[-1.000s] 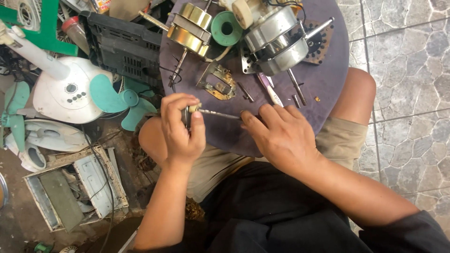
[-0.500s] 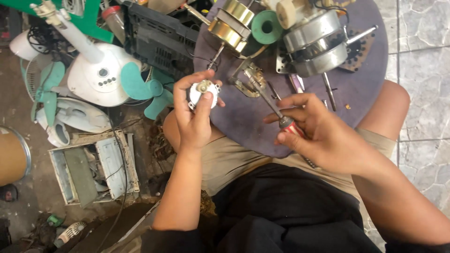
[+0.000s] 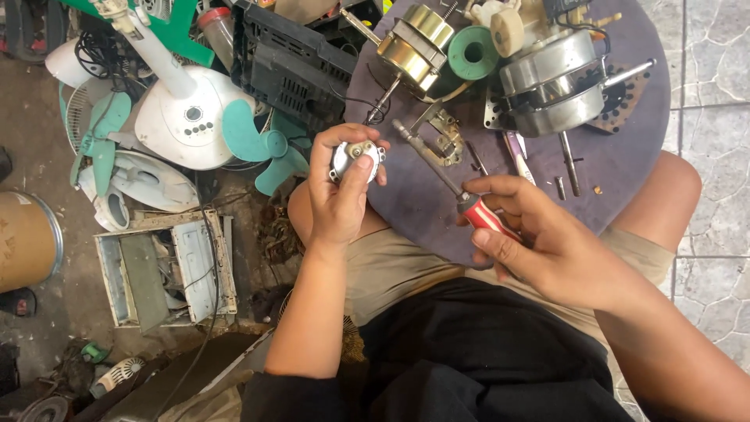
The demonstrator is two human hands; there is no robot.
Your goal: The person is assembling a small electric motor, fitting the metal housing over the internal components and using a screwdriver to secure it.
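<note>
At the near left edge of the round dark work board (image 3: 625, 47), raised just above it, sits a small round metal motor part (image 3: 356, 159), silver-white with a brassy centre, pinched in the left hand (image 3: 337, 199): thumb laid across its face, fingers curled behind its rim. It looks rigid, compact and light enough for one hand; the smooth rim may be slippery, so the edge is the sound place to hold, clear of the small centre fittings, which appear the more delicate part. Right hand (image 3: 547, 242): closed around the red handle of a screwdriver (image 3: 445, 176), whose dark shaft runs up and left across the board, tip near but apart from the held part. Behind the shaft on the board: a brass-coloured bracket (image 3: 444, 133), a brass-cased motor (image 3: 414, 47), a green spool of wire (image 3: 473, 52), a larger silver motor housing with protruding shaft (image 3: 558, 82), and loose screws and pins (image 3: 564, 168). The board rests across the person's lap. On the floor to the left: a white fan base (image 3: 187, 117), teal fan blades (image 3: 262, 144), a black plastic crate (image 3: 293, 66), an opened white casing (image 3: 164, 266) and a brown drum (image 3: 27, 238). Right side: grey tiled floor (image 3: 715, 141).
</note>
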